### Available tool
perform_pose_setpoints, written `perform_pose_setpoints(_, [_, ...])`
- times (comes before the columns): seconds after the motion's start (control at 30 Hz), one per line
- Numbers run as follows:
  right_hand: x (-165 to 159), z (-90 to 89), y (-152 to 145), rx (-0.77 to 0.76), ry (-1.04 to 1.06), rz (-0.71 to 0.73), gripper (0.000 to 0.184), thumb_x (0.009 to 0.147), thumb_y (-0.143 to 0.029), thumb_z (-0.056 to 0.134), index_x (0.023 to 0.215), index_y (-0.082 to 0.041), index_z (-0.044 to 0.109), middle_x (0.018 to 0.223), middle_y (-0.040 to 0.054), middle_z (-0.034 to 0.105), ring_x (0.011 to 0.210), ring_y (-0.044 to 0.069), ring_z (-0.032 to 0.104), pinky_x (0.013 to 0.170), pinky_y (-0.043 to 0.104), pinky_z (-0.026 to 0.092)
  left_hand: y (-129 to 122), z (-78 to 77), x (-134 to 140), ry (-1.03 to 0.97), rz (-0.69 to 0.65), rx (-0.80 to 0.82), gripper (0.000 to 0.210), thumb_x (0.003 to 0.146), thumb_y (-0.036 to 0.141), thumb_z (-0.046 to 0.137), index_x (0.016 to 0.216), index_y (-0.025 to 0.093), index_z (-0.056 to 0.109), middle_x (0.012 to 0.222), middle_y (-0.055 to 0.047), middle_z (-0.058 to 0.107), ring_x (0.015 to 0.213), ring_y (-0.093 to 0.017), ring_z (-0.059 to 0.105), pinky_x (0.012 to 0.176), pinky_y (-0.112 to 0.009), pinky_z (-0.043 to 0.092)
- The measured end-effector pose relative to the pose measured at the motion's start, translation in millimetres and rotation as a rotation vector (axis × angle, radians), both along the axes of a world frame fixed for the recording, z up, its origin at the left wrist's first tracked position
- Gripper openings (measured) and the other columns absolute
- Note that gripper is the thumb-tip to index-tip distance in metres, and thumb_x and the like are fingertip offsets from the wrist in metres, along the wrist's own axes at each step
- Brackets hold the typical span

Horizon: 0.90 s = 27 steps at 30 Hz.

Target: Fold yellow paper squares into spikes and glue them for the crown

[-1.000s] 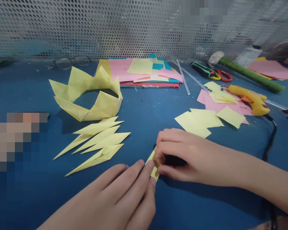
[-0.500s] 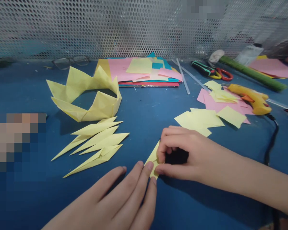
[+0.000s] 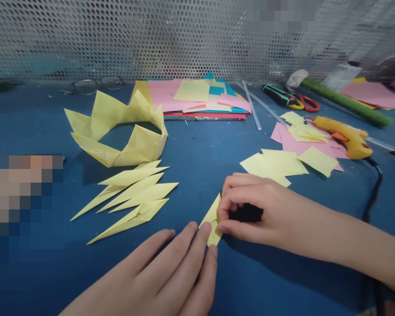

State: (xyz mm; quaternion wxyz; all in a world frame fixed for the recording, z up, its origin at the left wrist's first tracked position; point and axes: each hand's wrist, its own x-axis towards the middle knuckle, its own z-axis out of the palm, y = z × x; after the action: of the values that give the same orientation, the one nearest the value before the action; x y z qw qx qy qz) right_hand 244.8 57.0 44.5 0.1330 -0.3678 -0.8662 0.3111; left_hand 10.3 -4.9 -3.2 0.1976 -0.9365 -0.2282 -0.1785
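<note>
A small folded piece of yellow paper (image 3: pixel 213 226) lies on the blue table between my hands. My left hand (image 3: pixel 171 267) is stretched out flat, its fingertips pressing on the paper's left and lower edges. From the right, the curled fingers and thumb of my right hand (image 3: pixel 246 208) pinch the paper's right edge and partly cover it. Several folded pointed yellow paper pieces (image 3: pixel 131 193) lie in a slanting row to the left. Behind them stands a ring of joined yellow paper points (image 3: pixel 145 147), shaped like a crown.
A stack of coloured paper (image 3: pixel 166 94) lies at the back by a perforated metal panel (image 3: pixel 118 39). Yellow paper squares (image 3: pixel 276 162), a yellow glue gun (image 3: pixel 345 134) with a black cord, glue sticks (image 3: pixel 252 105) and scissors (image 3: pixel 309 103) are at the right. A blurred-out patch (image 3: pixel 19 193) covers the left side.
Both hands stay at the folded yellow paper. My right fingers and left fingertips have shifted very slightly to the right; the other things rest as before.
</note>
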Motion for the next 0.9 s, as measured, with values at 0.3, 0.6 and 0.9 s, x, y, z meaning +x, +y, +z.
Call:
perform_pose_setpoints(0.3, [5,-2.6,0,-0.024,0.038,-0.052,0.01,0.085,-0.018,0.066,0.076,-0.017,0.063,0.076,-0.0035,0.058,0.066,0.007,0.051,0.06,0.018,0.041,-1,2.8,-1,0.005,-0.026,-0.024,0.032,0.094,0.021,0.04,0.12,0.02,0.058,0.131,-0.005,0.055,0.12,-0.023,0.046,0.114,-0.038,0.016])
perform_pose_setpoints(0.6, [12,6.2,4,0.019,0.058,0.004,0.018,0.085,-0.021,0.068,0.101,-0.02,0.062,0.111,0.0012,0.061,0.103,0.012,0.056,0.09,0.021,0.043,1,4.0,0,0.005,-0.056,-0.046,0.029,0.092,0.022,0.044,0.116,0.018,0.06,0.131,-0.002,0.057,0.121,-0.019,0.047,0.117,-0.036,0.016])
perform_pose_setpoints(0.9, [8,5.5,1,-0.024,0.053,0.129,0.026,0.086,-0.025,0.068,0.111,-0.019,0.063,0.112,0.0022,0.058,0.104,0.01,0.055,0.092,0.018,0.041,5,13.6,-2,-0.046,-0.014,-0.022,0.03,0.09,0.039,0.052,0.108,0.019,0.064,0.125,-0.002,0.06,0.118,-0.018,0.049,0.117,-0.034,0.02])
